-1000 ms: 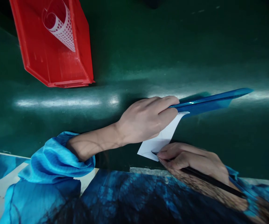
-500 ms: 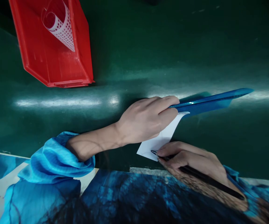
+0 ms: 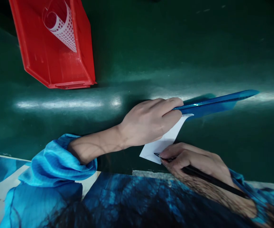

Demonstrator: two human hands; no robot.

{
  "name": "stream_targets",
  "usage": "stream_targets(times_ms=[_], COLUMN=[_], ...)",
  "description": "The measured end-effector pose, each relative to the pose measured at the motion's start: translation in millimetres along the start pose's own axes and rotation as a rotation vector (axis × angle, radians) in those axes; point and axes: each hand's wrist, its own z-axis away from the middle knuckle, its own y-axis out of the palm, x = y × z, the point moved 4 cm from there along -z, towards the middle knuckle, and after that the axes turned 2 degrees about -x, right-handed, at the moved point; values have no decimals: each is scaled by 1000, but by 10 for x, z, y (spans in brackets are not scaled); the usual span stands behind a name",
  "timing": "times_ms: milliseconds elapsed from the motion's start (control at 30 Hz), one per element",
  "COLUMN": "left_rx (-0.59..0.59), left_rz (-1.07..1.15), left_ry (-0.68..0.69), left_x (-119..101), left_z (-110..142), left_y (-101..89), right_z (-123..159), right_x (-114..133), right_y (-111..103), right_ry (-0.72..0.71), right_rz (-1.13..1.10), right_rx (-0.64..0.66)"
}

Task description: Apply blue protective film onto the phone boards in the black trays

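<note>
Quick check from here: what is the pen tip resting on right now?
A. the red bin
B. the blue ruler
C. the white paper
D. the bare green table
C: the right hand holds the pen with its tip on the near corner of the white paper, while the left hand presses the blue ruler down.

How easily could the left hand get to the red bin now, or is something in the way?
Probably yes, but not freely. The green table between the left hand and the red bin is bare, yet that hand presses down the blue ruler and white paper, so it must first let go.
</note>
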Motion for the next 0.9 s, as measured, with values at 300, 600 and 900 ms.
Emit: stream_targets(times_ms=[300,600,900], left_rx=[6,52,-7], left_rz=[-10,-28,-28], left_ry=[5,-5,18], left_x=[-6,0,2], left_z=[-12,-17,-12], left_y=[6,17,-2], right_z=[-7,-8,-29], right_x=[17,25,29], right_y=[-3,-28,-45], right_ry=[10,-36,-26], right_rz=[30,21,14], right_rx=[-27,-41,-42])
